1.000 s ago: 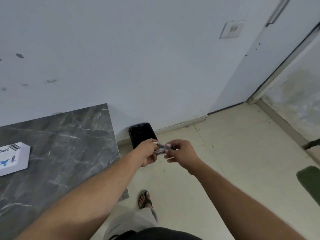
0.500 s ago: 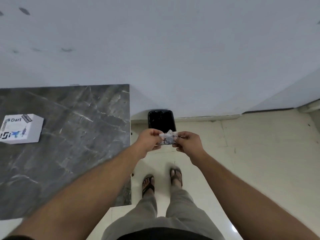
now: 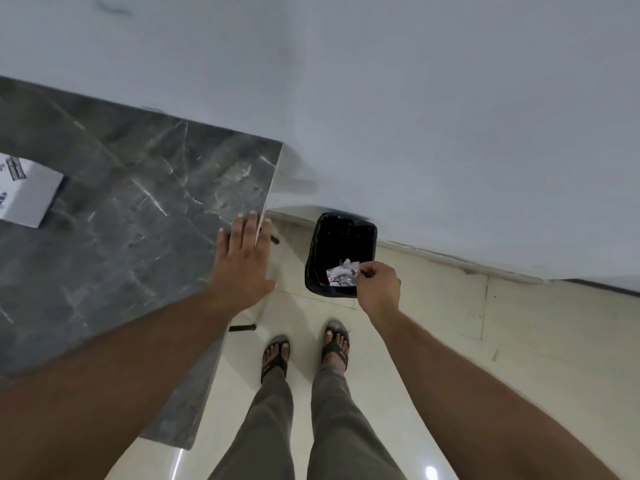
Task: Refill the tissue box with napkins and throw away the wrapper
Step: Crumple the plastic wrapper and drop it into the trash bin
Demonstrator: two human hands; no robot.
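Pale tiled floor, black lined bin (image 3: pixel 341 252) by the wall.
My right hand (image 3: pixel 377 287) pinches the crumpled clear wrapper (image 3: pixel 341 274) over it to drop; my left hand (image 3: pixel 242 261), spread flat, steadies me on the grey marble tabletop (image 3: pixel 121 209).

glossy marble table (image 3: pixel 138 209), crinkled wrapper (image 3: pixel 341 274)

Bin (image 3: pixel 341 233) stands on floor (image 3: pixel 519 341) against wall (image 3: pixel 415 98), right of table (image 3: pixel 138 209); box (image 3: pixel 27 192) lies on table's left.
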